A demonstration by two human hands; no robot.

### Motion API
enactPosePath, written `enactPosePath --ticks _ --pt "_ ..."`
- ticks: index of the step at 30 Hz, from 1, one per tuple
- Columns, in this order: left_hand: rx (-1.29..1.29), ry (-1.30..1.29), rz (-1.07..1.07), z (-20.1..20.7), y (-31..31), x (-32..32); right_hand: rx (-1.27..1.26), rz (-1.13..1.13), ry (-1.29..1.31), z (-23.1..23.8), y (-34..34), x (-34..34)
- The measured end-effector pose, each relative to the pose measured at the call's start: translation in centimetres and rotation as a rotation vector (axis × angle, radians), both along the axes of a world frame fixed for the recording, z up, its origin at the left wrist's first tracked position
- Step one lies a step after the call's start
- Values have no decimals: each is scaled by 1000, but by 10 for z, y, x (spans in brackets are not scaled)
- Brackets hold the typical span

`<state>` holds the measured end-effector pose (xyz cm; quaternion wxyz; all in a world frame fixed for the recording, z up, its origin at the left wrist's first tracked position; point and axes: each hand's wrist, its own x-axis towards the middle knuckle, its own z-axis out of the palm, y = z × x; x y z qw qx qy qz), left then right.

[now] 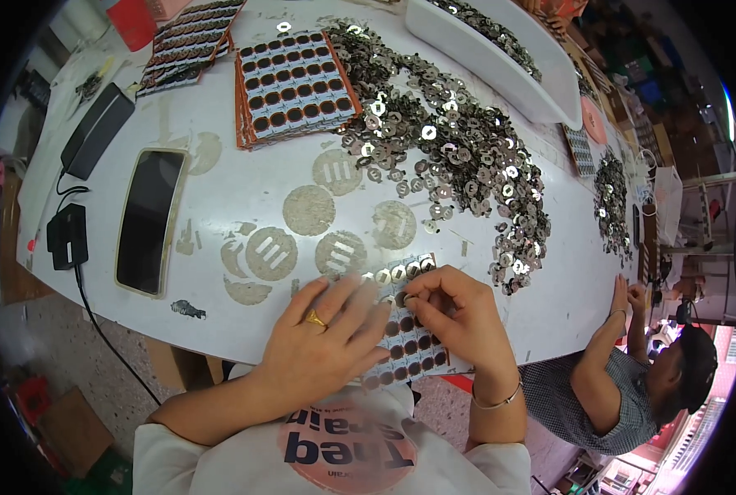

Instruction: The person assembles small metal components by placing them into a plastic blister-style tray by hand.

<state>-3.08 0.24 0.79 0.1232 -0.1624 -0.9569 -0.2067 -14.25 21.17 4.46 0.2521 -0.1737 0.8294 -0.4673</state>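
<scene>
On the table's near edge lies a board (412, 346) with rows of dark round spots. Silvery notched metal discs (398, 273) sit along its far rows. My right hand (459, 309) is over the board's right side, thumb and forefinger pinching a small metal disc (406, 300). My left hand (327, 334), with a gold-coloured ring on one finger, hovers palm down over the board's left side. Its fingers look apart but are smeared by motion; I make out nothing in them.
Loose metal discs (467, 157) are heaped beyond my hands, beside a white bin (500, 49). Stacked boards (294, 87) stand at the back. A phone (149, 223) and a black device (97, 132) lie left; a cable hangs over the edge. Another person (615, 388) works at the right.
</scene>
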Motion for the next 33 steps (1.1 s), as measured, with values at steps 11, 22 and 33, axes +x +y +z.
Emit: enactPosePath --ticks 11,22,33 --pt "-7 -2 2 -1 1 0 12 16 190 -2 -4 3" --pt "-10 -36 -9 2 0 -1 108 123 393 6 1 -24" --pt "45 -39 39 2 0 -1 321 255 1029 -10 -9 -61"
